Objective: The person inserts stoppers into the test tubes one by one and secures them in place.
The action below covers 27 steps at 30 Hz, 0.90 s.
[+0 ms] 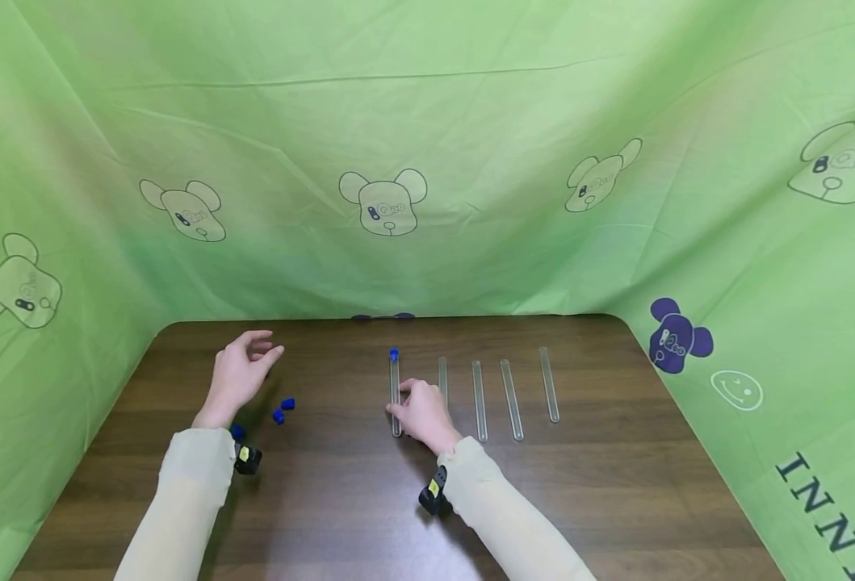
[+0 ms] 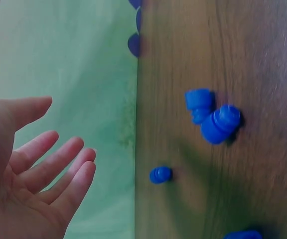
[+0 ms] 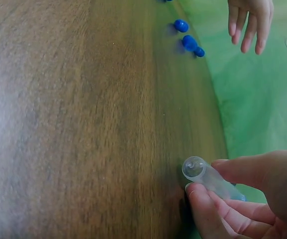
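A clear test tube (image 1: 395, 379) with a blue stopper (image 1: 394, 354) in its far end lies on the table. My right hand (image 1: 425, 415) pinches this tube between thumb and fingers, nearer its rounded end. In the right wrist view that round end of the tube (image 3: 194, 168) points at the camera. Over the table's left side is my left hand (image 1: 238, 373), its fingers spread and loosely bent around nothing. Loose blue stoppers (image 1: 288, 403) lie just right of it; the left wrist view shows several, two of them (image 2: 221, 124) close together.
To the right of my right hand lie more clear tubes without stoppers, among them one (image 1: 479, 401) in the middle and one (image 1: 549, 385) farthest right. A green printed cloth (image 1: 383, 121) hangs behind and beside the brown wooden table (image 1: 340, 516).
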Available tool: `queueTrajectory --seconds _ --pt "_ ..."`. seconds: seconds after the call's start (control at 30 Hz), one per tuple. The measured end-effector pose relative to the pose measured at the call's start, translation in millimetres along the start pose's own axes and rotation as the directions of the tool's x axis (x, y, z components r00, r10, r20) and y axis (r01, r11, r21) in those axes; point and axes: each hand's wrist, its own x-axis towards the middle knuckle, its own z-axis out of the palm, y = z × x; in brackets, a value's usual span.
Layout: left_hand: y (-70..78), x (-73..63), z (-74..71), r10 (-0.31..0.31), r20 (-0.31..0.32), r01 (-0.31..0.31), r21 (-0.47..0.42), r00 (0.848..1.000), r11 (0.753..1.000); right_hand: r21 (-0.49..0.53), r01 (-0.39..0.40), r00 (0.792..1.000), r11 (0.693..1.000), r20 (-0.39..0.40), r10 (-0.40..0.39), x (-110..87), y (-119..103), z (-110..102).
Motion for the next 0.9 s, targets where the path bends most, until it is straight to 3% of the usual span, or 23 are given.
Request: queueTrajectory --seconds 0.4,0.9 --pt "-5.2 0.9 -9.3 -0.067 0.029 0.067 0.026 0.997 0.997 -0.019 -0.007 1.0 1.0 -0.004 0.007 2.6 3.3 1.2" --pt "-12.6 1.6 -0.3 -0.084 0.029 0.08 0.115 0.996 0.99 -0.018 -0.023 1.0 1.0 -0.002 0.023 3.1 3.0 1.2"
